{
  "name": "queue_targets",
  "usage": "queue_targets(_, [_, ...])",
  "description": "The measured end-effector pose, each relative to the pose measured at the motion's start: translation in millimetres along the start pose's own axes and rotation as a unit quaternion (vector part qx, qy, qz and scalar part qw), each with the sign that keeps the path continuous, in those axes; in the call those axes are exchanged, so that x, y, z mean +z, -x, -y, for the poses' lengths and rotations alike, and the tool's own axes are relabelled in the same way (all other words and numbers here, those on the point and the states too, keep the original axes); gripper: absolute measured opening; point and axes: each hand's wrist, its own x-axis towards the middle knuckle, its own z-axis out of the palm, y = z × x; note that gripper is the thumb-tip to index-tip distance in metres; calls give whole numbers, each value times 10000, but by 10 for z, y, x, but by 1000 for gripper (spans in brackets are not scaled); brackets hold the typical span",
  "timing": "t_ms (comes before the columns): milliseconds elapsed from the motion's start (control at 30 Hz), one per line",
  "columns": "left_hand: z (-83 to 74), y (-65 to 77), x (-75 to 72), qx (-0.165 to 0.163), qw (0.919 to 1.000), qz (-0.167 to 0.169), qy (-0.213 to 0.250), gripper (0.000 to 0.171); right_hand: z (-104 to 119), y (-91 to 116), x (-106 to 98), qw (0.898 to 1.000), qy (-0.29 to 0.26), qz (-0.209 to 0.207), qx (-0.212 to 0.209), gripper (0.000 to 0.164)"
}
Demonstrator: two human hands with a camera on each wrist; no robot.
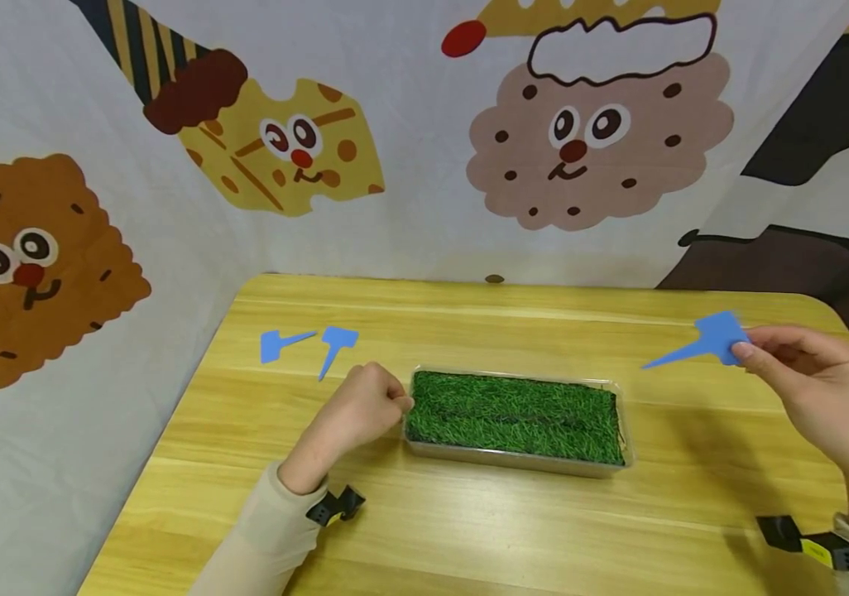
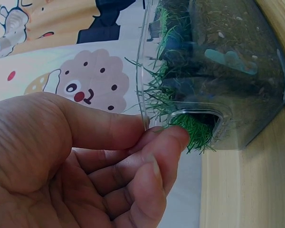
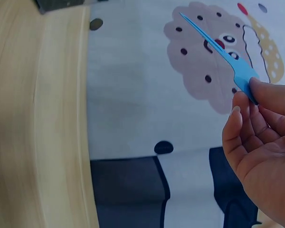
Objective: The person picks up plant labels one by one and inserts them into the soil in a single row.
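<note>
My right hand (image 1: 834,393) pinches a blue T-shaped plant label (image 1: 718,338) by its wide head, above the table on the right. In the right wrist view the label (image 3: 223,53) tilts with its pointed tip away from the fingers. My left hand (image 1: 365,406) is at the left end of a clear plastic box (image 1: 514,460) topped with green artificial grass (image 1: 514,414). In the left wrist view its thumb and forefinger pinch the box's rim (image 2: 143,95); dark filling shows through the wall.
Two more blue plant labels, one sideways (image 1: 272,345) and one pointing toward me (image 1: 338,338), lie on the wooden table (image 1: 544,538) left of the box. Behind the table hangs a white cloth (image 1: 424,165) printed with cartoon biscuits.
</note>
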Motion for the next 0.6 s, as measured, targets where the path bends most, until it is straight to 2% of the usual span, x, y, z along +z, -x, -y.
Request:
queue_targets(367, [-3, 3, 0, 24, 10000, 7, 68, 51, 218, 93, 108, 9995, -195, 67, -257, 15])
queue_targets(600, [-4, 6, -1, -72, 9999, 51, 132, 51, 312, 147, 162, 9989, -274, 89, -378, 14])
